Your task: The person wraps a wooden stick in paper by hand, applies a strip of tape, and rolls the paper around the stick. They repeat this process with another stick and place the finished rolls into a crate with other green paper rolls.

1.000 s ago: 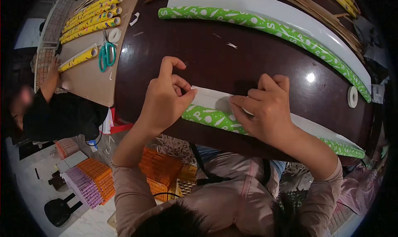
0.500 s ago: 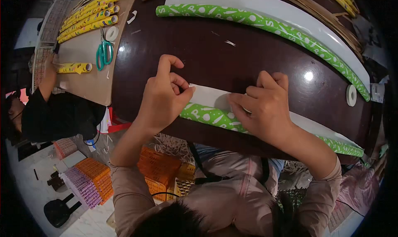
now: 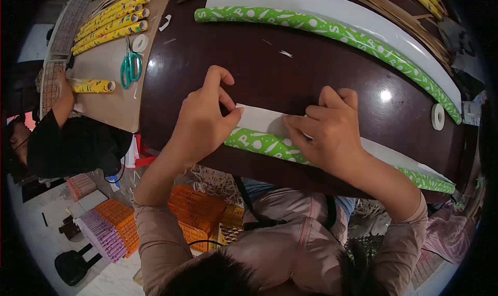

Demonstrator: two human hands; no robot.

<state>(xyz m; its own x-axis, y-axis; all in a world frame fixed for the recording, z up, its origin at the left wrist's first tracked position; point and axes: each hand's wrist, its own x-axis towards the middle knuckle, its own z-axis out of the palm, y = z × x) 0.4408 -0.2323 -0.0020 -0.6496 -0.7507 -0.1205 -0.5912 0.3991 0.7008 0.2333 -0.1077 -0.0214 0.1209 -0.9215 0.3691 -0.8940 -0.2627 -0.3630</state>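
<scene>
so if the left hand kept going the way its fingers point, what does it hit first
Probably the right hand: the left hand points along the white paper flap of the green roll toward it, though depth is unclear.

Dark glossy table (image 3: 259, 73), lamp glare on top. Lighter brown table (image 3: 109, 101) beside it. Pale tiled floor (image 3: 36, 234); orange crates (image 3: 199, 208) below.

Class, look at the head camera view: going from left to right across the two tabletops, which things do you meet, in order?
Single yellow roll → teal scissors → left hand → right hand → white tape ring.
</scene>
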